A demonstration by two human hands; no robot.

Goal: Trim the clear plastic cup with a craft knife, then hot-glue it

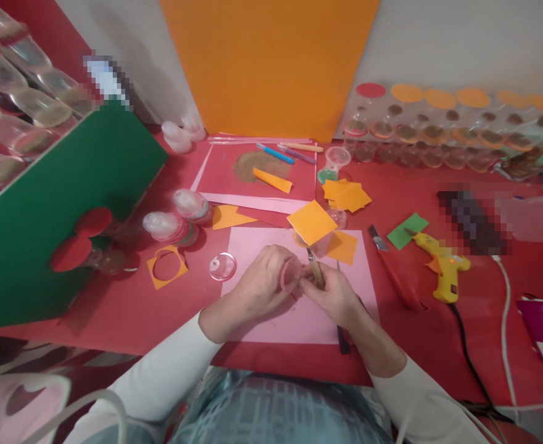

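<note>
Over the pink sheet (pixel 253 324), my left hand (pixel 268 276) is closed round a clear plastic cup (pixel 290 275), its round rim turned to the left. My right hand (pixel 334 295) grips a small craft knife (pixel 316 271) with a tan handle, its metal tip pointing up and away; the fingertips also meet the cup's right side. Just beyond the hands lie an orange paper square (pixel 312 222) and another orange piece (pixel 343 248). A clear round lid (pixel 223 266) rests left of my left hand. Scissors with dark handles (pixel 343 340) lie partly beneath my right forearm.
On the right are a red utility knife (pixel 394 274), a yellow glue gun (pixel 447 271) with its cord, and a green paper piece (pixel 408 230). A green board (pixel 68 216) stands left. Rows of clear cups (pixel 405 132) line the back right. Markers (pixel 275 153) lie behind.
</note>
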